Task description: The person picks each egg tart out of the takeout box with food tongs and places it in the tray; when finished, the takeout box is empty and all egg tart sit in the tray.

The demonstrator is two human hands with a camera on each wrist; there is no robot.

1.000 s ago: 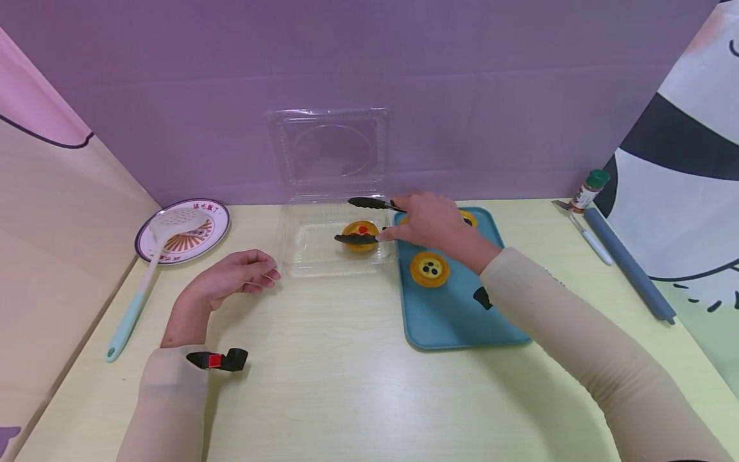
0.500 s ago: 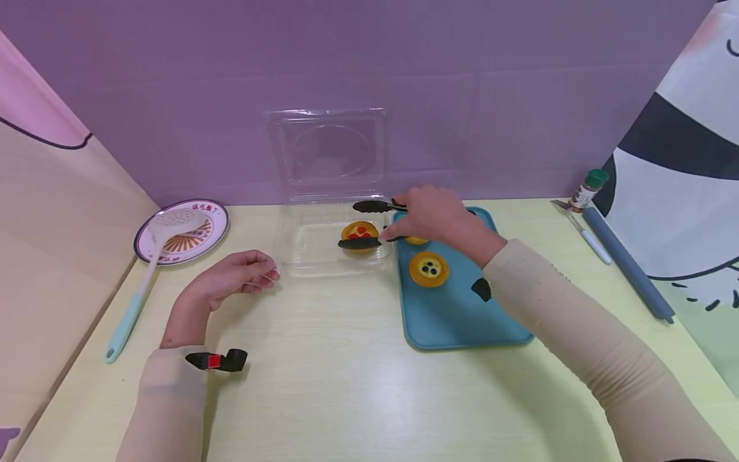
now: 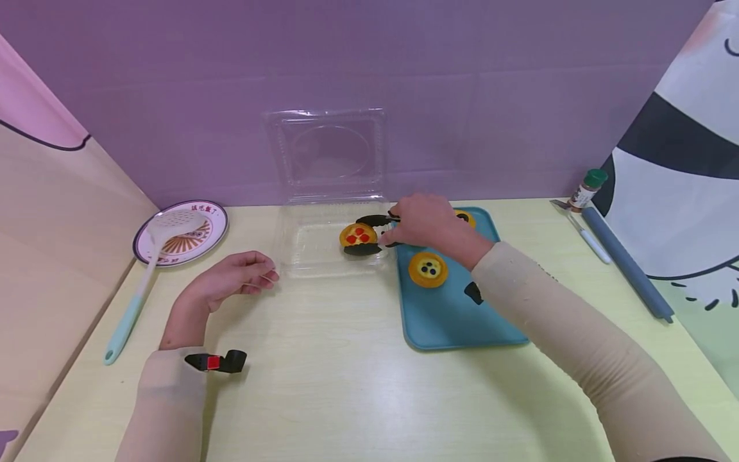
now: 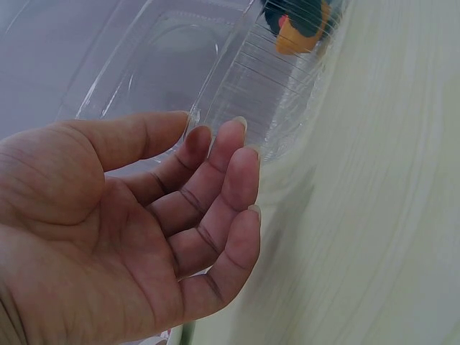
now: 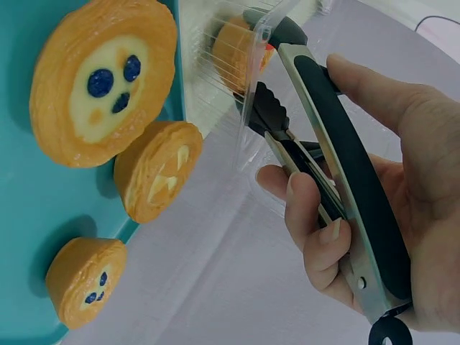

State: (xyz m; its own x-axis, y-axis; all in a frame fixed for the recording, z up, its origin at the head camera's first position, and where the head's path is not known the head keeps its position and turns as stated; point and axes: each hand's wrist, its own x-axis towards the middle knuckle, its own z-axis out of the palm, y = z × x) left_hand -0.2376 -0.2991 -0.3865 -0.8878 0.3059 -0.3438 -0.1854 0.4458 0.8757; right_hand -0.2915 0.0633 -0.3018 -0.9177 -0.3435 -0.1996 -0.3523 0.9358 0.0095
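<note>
My right hand (image 3: 427, 221) grips black-and-silver tongs (image 5: 345, 172) by their handles. The tips of the tongs stand spread, one behind and one in front of a tart (image 3: 356, 236) with red topping. That tart sits in the right part of a lidded clear plastic container (image 3: 312, 247), its lid raised. At the container's front left corner is my left hand (image 3: 237, 276), palm sideways with loosely curled fingers; whether the fingertips touch the plastic I cannot tell. A blue tray (image 3: 450, 321) lies to the right, bearing a blueberry-topped tart (image 3: 428, 269) and others partly hidden by my right hand.
At the left, a skimmer (image 3: 150, 269) lies across a patterned plate (image 3: 210, 237). To the right are a green-capped bottle (image 3: 587, 190), a small white-handled tool (image 3: 591, 240) and a long grey-blue roll (image 3: 629, 263). A purple backdrop (image 3: 491, 128) stands behind the table.
The right hand and tongs have shifted slightly, and the front tip has slid lower, uncovering more of the red-topped tart. The left hand has stayed in place.
</note>
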